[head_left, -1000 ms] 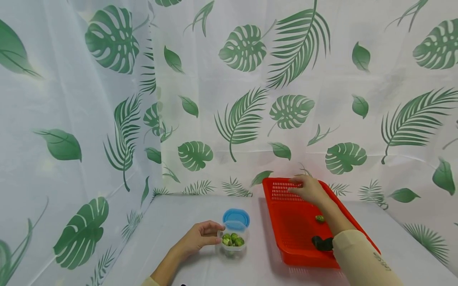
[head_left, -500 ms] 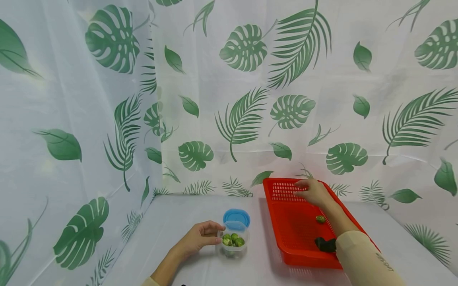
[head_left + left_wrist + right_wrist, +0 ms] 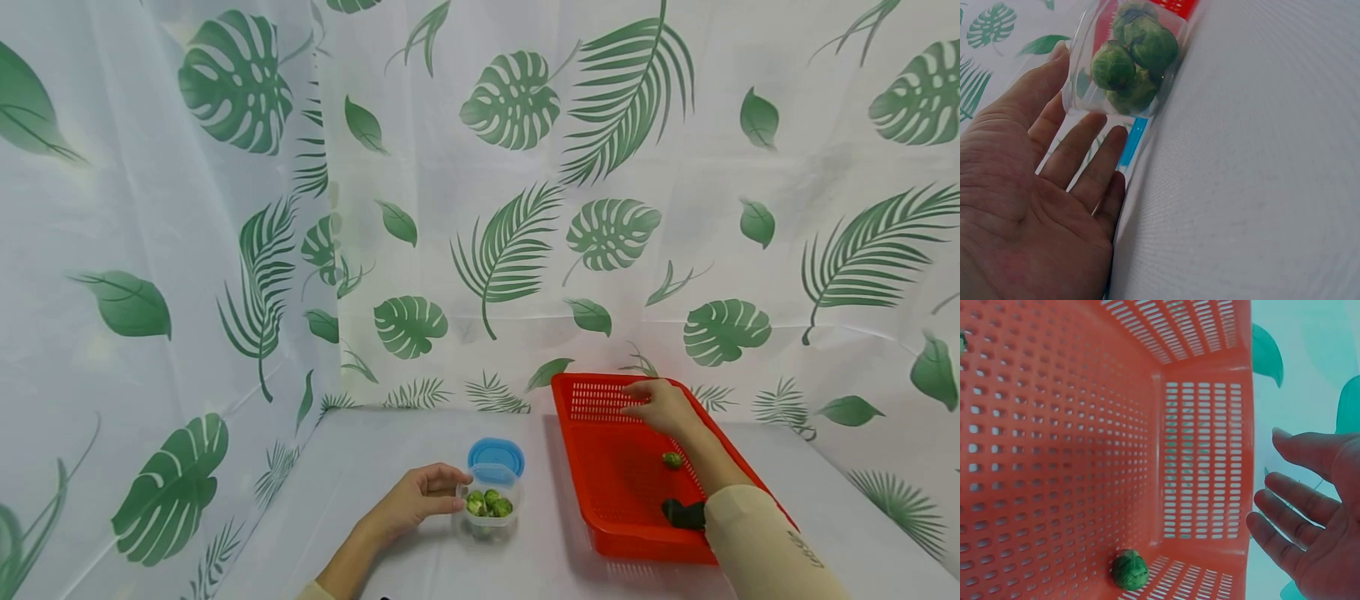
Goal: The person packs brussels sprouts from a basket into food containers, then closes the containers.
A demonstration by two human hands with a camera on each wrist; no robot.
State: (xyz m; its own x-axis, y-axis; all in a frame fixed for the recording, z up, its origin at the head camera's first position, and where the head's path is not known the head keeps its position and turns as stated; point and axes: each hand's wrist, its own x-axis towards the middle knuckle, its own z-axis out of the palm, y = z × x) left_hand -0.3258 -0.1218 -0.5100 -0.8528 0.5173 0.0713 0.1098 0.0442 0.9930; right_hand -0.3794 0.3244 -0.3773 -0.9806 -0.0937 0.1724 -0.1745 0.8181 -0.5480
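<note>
A small clear plastic container (image 3: pixel 491 521) stands on the white surface with several Brussels sprouts (image 3: pixel 1138 50) inside. My left hand (image 3: pixel 416 498) is beside its left side, thumb and fingers extended at the rim; in the left wrist view the thumb tip is at the rim, and firm contact cannot be told. Above the far part of a red slotted basket (image 3: pixel 592 467) hovers my right hand (image 3: pixel 663 408), fingers loosely spread, holding nothing. One Brussels sprout (image 3: pixel 1129 570) lies on the basket floor. At the left edge of the right wrist view, part of another round green thing (image 3: pixel 962 344) shows.
A blue lid (image 3: pixel 497 456) lies just behind the clear container. Near the right sleeve, a dark object (image 3: pixel 681 513) appears over the basket's near end. A leaf-patterned sheet (image 3: pixel 450 250) hangs behind and to the left. The basket has raised walls.
My right hand has shifted slightly to the right and lower over the basket, and the dark object by the sleeve has moved with it. The left hand and the container look unchanged.
</note>
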